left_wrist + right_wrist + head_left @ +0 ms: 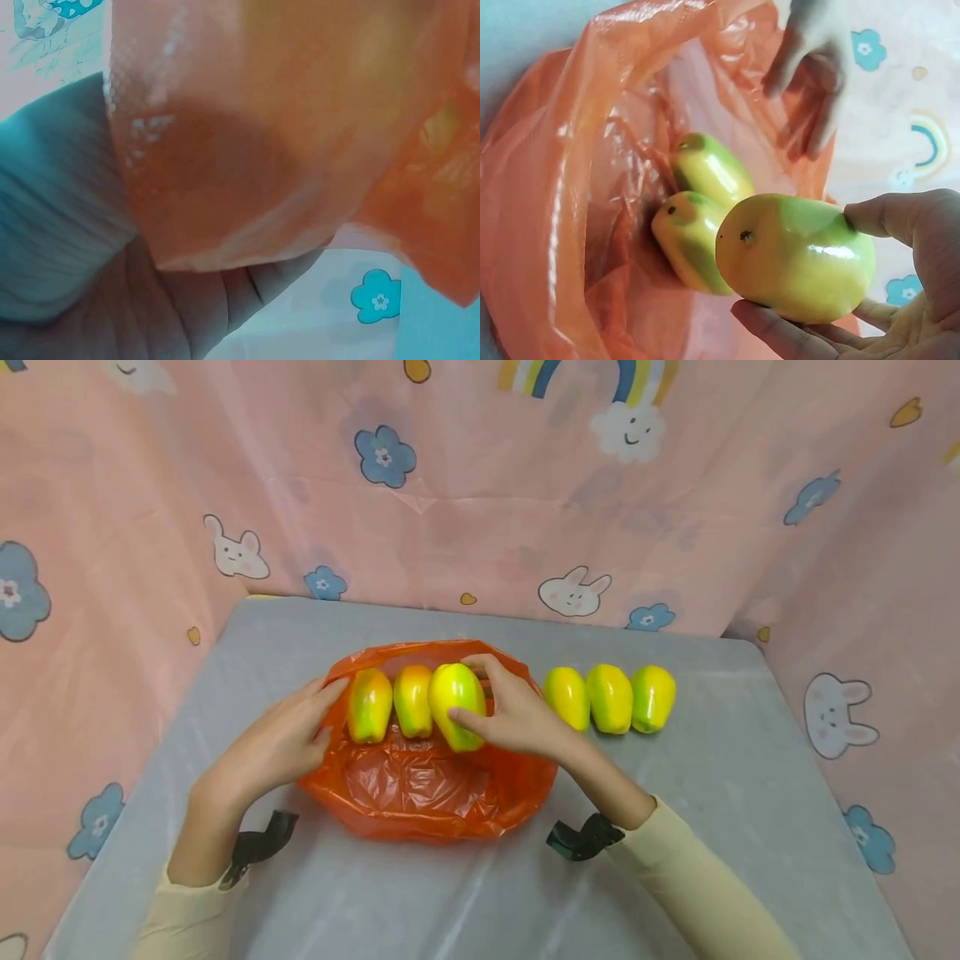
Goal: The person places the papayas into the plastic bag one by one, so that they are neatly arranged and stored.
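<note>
My right hand grips a glossy yellow-green papaya between thumb and fingers, over the mouth of an orange plastic bag. Inside the bag lie two more papayas, a left one and a middle one, showing small dark spots at their ends in the right wrist view. At the bag's left rim is my left hand, its fingers reaching inside against the wall. Orange film covers most of those fingers in the left wrist view.
To the right of the bag, three papayas stand side by side in a row on the grey table. Pink printed cloth hangs behind the table and at both sides. Black straps hang at the wrists.
</note>
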### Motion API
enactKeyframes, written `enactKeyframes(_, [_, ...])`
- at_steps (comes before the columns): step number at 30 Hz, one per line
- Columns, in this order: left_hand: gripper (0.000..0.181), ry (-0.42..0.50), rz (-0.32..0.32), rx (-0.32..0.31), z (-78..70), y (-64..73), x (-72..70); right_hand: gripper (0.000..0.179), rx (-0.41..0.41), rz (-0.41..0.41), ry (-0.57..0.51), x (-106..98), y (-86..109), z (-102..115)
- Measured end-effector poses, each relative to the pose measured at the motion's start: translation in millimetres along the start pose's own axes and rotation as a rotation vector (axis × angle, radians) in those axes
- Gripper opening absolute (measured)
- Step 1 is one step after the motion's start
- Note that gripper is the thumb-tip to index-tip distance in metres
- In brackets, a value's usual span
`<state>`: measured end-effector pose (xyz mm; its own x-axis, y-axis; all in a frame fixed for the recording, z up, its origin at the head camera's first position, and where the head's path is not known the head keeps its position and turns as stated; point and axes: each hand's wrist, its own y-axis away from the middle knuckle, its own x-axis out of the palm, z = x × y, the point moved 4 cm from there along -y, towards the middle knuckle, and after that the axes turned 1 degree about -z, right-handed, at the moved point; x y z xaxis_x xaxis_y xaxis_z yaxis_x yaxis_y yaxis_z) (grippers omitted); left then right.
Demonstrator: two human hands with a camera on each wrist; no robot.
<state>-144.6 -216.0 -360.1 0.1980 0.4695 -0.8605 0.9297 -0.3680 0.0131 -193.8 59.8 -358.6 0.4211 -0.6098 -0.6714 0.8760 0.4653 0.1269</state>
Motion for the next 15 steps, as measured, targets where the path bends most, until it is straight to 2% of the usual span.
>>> enactKeyframes(8, [0.069,0.003,0.011,-0.017,-0.3,1.2,3.0,0.073,0.039,0.039,0.024,3.8,-10.4,-6.6])
enactKeyframes(15, [0.069,-0.006,0.004,0.001,-3.2,-1.4,2.6,0.076,0.09,0.1,-0.033,9.7,-22.6,-12.5])
